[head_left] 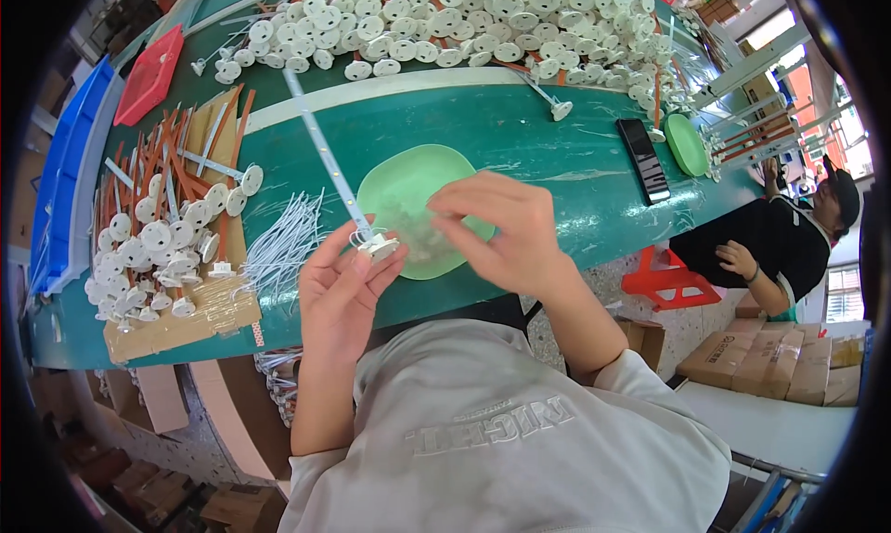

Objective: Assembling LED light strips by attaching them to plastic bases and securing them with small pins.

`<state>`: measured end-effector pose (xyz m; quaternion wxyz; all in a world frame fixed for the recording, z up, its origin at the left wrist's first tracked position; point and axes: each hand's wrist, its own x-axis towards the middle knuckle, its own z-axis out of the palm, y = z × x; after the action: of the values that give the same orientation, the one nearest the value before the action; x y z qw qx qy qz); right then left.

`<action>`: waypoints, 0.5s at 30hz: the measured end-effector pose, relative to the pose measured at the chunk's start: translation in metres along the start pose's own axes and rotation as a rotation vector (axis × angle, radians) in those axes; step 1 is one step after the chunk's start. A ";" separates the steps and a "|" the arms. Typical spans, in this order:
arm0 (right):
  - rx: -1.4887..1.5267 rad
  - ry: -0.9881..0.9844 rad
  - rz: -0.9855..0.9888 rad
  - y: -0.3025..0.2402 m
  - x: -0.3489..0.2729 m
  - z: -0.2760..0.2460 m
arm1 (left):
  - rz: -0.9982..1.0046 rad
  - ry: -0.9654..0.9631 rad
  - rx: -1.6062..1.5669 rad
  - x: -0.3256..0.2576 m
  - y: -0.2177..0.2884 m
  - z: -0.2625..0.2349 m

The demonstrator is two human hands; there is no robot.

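My left hand (336,301) is closed around a white round base (379,247), from which an LED strip (322,146) rises, slanting up and to the left. A thin white wire loops beside the base. Over the right part of a green bowl (408,168), my right hand (509,231) holds its fingers pinched together. Whatever lies between those fingertips, if anything, is too small to make out. Small pale pieces (427,231) lie blurred in the bowl. Left of my left hand spreads a bundle of thin white wires (281,247).
Strips with white round bases (153,236) pile on cardboard (176,333) at left; a larger heap (464,18) fills the far side. A phone (642,162) and a second green bowl (686,145) lie right. Another person (770,240) sits beyond a red stool (668,280).
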<state>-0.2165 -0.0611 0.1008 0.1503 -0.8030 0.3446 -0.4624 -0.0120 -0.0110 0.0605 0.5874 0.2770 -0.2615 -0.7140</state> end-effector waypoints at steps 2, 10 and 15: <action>0.040 -0.002 -0.036 -0.011 0.003 0.007 | -0.007 -0.024 -0.061 -0.001 -0.001 0.004; 0.113 0.012 -0.136 -0.012 0.002 0.014 | -0.086 -0.092 -0.211 0.001 -0.005 0.005; 0.039 0.032 0.138 0.018 0.011 -0.004 | 0.222 -0.069 -0.070 0.003 0.020 -0.005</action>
<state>-0.2236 -0.0812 0.0996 0.1919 -0.7667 0.3924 -0.4705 0.0048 -0.0178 0.0706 0.6629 0.2010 -0.2855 -0.6622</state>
